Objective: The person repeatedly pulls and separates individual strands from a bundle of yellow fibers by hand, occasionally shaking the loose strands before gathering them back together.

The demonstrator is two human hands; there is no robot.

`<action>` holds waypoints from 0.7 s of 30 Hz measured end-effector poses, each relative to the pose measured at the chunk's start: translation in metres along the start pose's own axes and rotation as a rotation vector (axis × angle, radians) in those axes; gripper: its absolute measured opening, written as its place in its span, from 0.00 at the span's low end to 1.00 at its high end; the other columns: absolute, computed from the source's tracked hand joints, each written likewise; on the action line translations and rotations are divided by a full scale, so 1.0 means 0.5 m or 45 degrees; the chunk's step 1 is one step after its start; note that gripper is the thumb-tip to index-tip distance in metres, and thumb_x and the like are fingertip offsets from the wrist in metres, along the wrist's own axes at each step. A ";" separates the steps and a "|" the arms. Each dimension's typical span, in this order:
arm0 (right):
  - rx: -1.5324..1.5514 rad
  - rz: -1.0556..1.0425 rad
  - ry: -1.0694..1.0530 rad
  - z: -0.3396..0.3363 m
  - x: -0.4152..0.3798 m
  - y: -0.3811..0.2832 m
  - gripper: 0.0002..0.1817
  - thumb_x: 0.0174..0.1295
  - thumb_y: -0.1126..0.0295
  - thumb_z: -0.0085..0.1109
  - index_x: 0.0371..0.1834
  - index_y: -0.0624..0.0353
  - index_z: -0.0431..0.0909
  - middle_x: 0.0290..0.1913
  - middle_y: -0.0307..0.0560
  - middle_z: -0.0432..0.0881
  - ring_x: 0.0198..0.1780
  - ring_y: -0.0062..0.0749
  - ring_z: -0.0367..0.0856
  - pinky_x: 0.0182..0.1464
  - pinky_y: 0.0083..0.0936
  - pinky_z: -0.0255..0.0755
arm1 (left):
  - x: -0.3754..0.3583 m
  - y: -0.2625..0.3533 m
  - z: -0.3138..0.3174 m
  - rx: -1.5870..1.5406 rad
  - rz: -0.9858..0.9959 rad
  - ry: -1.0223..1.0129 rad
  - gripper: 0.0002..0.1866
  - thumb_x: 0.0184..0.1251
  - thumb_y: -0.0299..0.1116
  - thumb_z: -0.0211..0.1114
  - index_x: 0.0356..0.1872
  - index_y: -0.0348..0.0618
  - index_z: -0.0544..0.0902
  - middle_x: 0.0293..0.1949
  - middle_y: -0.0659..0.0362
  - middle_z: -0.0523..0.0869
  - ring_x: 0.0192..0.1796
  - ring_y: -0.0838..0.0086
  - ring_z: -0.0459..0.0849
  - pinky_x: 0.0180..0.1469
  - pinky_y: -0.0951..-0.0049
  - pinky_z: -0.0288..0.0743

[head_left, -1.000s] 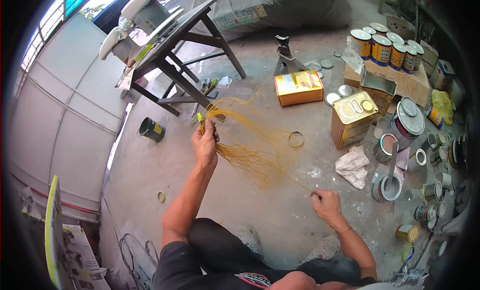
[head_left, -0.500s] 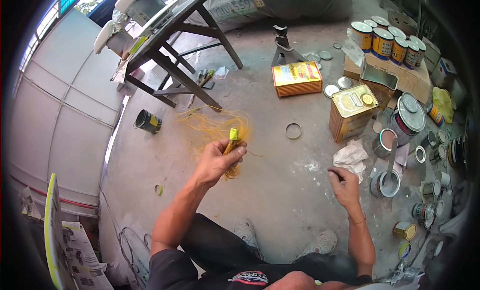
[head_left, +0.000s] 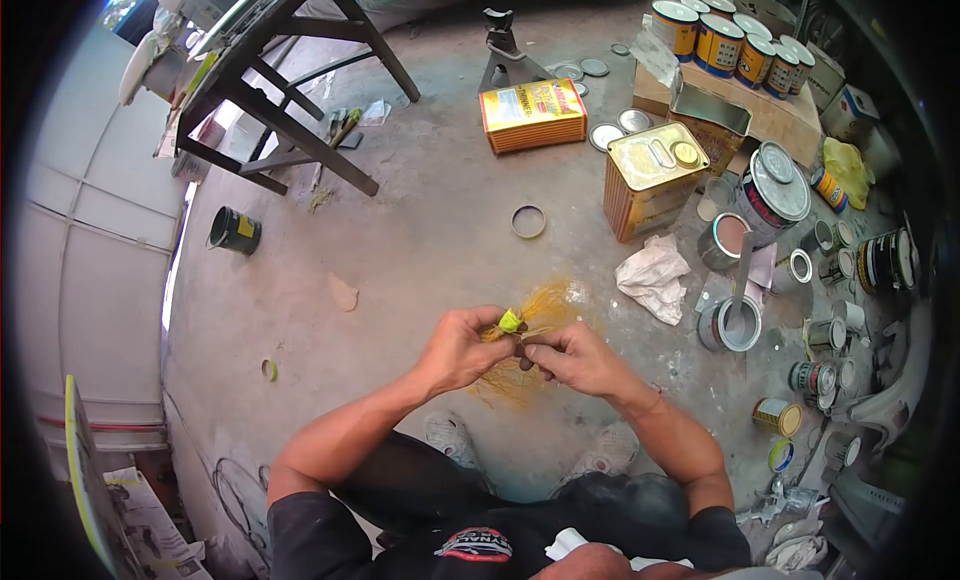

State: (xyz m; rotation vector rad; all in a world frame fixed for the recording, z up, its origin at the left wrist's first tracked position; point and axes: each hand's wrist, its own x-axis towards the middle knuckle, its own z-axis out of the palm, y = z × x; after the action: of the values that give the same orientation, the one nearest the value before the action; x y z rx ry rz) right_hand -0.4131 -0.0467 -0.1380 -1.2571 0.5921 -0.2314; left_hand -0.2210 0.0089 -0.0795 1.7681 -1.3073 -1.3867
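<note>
My left hand (head_left: 465, 350) is closed around a bundle of thin yellow strands (head_left: 548, 300), low over the floor in front of my knees. Bright yellow-green tape (head_left: 511, 321) is wrapped about the bundle at my left fingertips. My right hand (head_left: 580, 358) meets it from the other side, thumb and fingers pinched on strands just beside the tape. Loose strands fan out above my fingers and hang below them. The fingers partly hide the middle of the bundle.
Thinner tins (head_left: 655, 175), a crumpled white cloth (head_left: 653, 278) and several paint cans (head_left: 730, 323) stand or lie at the right. A tape ring (head_left: 528, 221) lies ahead. To the left are a black pot (head_left: 235, 230) and a dark wooden stand (head_left: 290, 110).
My left hand has brought the bundle down and closer to me. My right hand has moved left from beside the cloth and now pinches the bundle. The view has shifted.
</note>
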 end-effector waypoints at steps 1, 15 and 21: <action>0.093 0.023 0.082 0.007 0.006 0.012 0.14 0.65 0.66 0.55 0.41 0.67 0.83 0.30 0.40 0.83 0.28 0.18 0.78 0.31 0.18 0.72 | 0.003 0.004 0.005 -0.008 0.006 -0.012 0.13 0.62 0.29 0.64 0.45 0.34 0.83 0.35 0.61 0.86 0.36 0.84 0.77 0.40 0.78 0.73; 0.166 -0.183 0.604 0.058 0.023 0.036 0.11 0.58 0.72 0.60 0.41 0.67 0.84 0.30 0.45 0.86 0.31 0.20 0.82 0.33 0.18 0.75 | 0.021 -0.009 0.010 -0.039 -0.074 0.195 0.12 0.55 0.27 0.67 0.40 0.33 0.84 0.32 0.61 0.86 0.35 0.83 0.80 0.39 0.80 0.74; -0.366 -0.494 0.921 0.051 0.032 0.032 0.07 0.60 0.74 0.57 0.33 0.68 0.81 0.26 0.42 0.83 0.25 0.21 0.78 0.29 0.23 0.72 | 0.030 -0.035 0.021 -0.041 -0.028 0.232 0.15 0.51 0.29 0.66 0.41 0.33 0.84 0.30 0.59 0.86 0.31 0.83 0.79 0.34 0.77 0.73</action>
State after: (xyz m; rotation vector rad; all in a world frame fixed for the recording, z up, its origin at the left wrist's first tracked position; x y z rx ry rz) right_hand -0.3888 -0.0284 -0.1531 -1.5607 1.0183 -0.9798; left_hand -0.2243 0.0035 -0.1043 1.8445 -1.1659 -1.2188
